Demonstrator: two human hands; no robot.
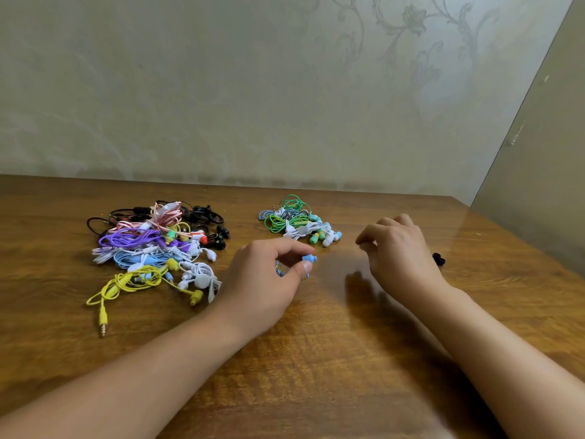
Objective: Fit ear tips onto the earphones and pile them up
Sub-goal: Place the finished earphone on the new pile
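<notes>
Earphone (309, 258), blue, pinched in left hand (269, 280) over table (316, 359).
Right hand (399, 248) loosely curled, holding nothing; earphone piles far left (155, 248) and far centre (299, 221).

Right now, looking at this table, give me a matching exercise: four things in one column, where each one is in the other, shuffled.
Things:
1. blue earbud
2. yellow earphones
3. green earphones
4. black ear tips

Places:
A. right of the right hand
B. pinched in the left hand
C. smaller far pile
D. near edge of the big left pile

Pairs: 1-B, 2-D, 3-C, 4-A
</notes>
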